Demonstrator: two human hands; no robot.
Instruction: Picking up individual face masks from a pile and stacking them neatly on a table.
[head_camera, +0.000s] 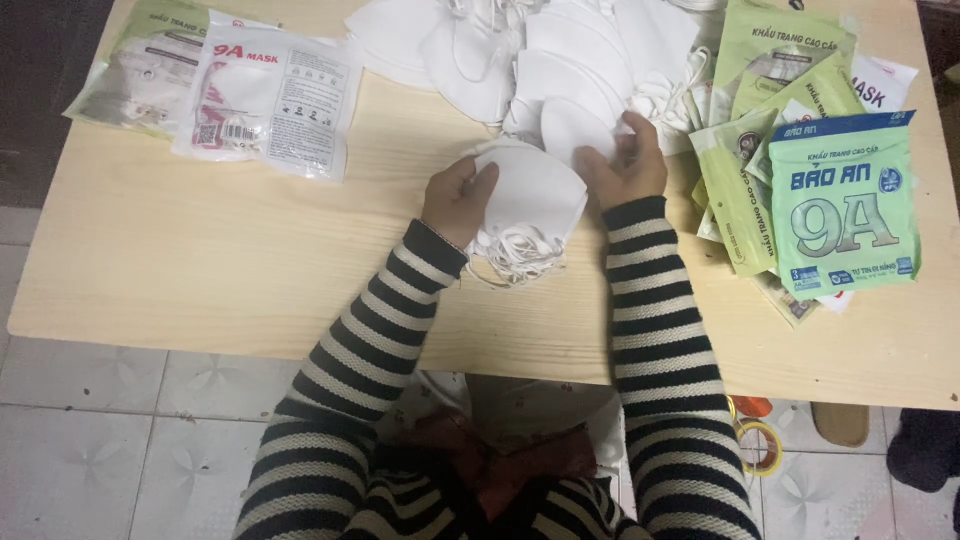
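Striped sleeves (660, 330) are reaching in over the table (200, 270). The left hand (457, 200) is pinching the near stack of folded white masks (530, 195), long axis running left-right, ear loops (515, 250) spilling toward the person. The right hand (625, 160) is gripping a mask from the big white pile (560, 50) behind. Green packets (845, 205) are lying right.

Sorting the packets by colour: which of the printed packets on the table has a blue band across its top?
The large green packet at the far right, lying on top of the heap of plain green packets. The packets at the left are white and clear.
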